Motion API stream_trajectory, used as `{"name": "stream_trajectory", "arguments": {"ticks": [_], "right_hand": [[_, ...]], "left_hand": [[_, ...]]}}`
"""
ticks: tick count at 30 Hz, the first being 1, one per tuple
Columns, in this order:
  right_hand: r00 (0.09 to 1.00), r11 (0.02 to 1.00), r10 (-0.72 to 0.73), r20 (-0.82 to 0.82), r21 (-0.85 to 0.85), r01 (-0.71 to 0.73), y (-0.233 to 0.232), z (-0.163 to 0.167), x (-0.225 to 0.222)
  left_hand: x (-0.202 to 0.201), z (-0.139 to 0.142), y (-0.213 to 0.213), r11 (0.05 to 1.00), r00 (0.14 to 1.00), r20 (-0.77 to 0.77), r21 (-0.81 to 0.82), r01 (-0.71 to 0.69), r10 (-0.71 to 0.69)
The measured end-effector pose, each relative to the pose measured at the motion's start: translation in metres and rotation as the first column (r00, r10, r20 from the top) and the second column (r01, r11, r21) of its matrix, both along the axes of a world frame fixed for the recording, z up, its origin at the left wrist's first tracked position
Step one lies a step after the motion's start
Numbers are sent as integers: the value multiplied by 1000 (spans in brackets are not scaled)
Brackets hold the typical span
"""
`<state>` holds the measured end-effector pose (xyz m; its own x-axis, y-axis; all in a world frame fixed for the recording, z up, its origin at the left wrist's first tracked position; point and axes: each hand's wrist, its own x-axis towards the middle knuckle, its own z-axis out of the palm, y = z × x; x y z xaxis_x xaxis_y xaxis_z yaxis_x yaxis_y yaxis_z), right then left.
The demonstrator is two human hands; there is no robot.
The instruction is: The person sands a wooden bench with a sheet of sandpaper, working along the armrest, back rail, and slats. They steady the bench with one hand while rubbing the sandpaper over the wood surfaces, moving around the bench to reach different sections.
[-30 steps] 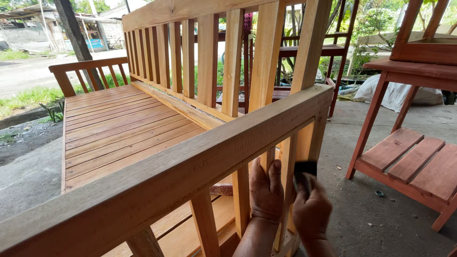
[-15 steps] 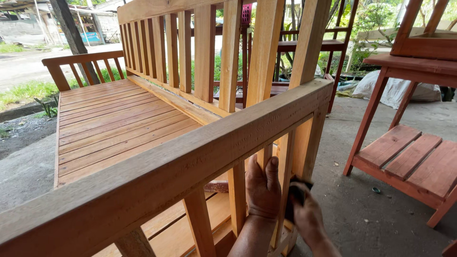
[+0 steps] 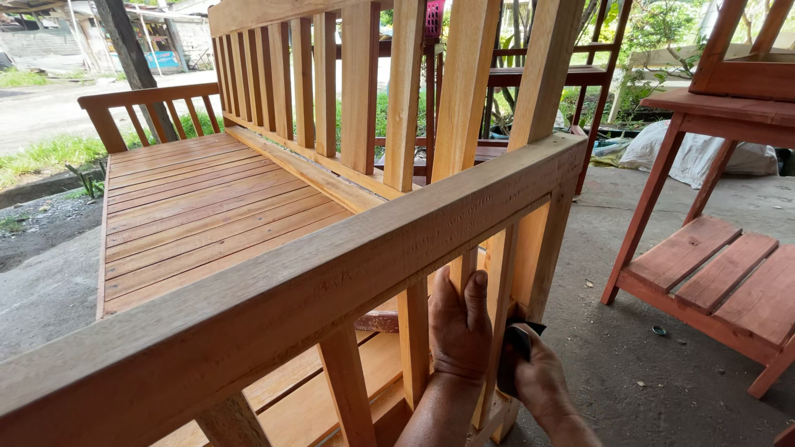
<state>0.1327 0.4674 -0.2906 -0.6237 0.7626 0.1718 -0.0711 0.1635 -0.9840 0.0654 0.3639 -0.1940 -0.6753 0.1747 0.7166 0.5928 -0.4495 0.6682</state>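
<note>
Where the right hand (image 3: 538,381) presses a small dark sanding pad (image 3: 517,343) against the outer face of a vertical slat (image 3: 497,331) under the armrest (image 3: 348,273), the rubbing looks to be partway down that piece: the wood above the grip reads smooth and pale, while the stretch below it, down toward the foot, seems left to do. The right grip is clenched around the pad, fingers curled over its top. Just beside it, on the inner side of the same slat, the left hand (image 3: 460,327) lies flat with fingers pointing up, its grip released, only bracing. The bench (image 3: 207,215) itself is bare light-orange timber, its seat boards and back slats evenly coloured, without gloss. Well off beyond the right grip stands a darker red-brown stand (image 3: 712,265) on the concrete floor (image 3: 629,364)
</note>
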Motion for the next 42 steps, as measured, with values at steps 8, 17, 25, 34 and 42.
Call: {"name": "stream_trajectory", "arguments": {"ticks": [8, 17, 25, 34, 42], "right_hand": [[972, 898, -203, -116, 373, 232, 17, 35, -6], [959, 943, -267, 92, 229, 241, 5, 32, -3], [912, 947, -261, 315, 267, 179, -10, 32, 5], [971, 962, -145, -189, 201, 183, 18, 63, -3], [998, 994, -45, -46, -105, 40, 7, -8, 0]], "left_hand": [[-1, 1, -1, 999, 999, 26, -26, 45, -45], [-1, 0, 1, 1000, 1000, 23, -23, 13, -12], [0, -2, 2, 999, 1000, 15, -34, -5, 5], [0, 0, 1, 999, 1000, 2, -37, 21, -21], [1, 0, 2, 996, 996, 9, 10, 84, -84]]}}
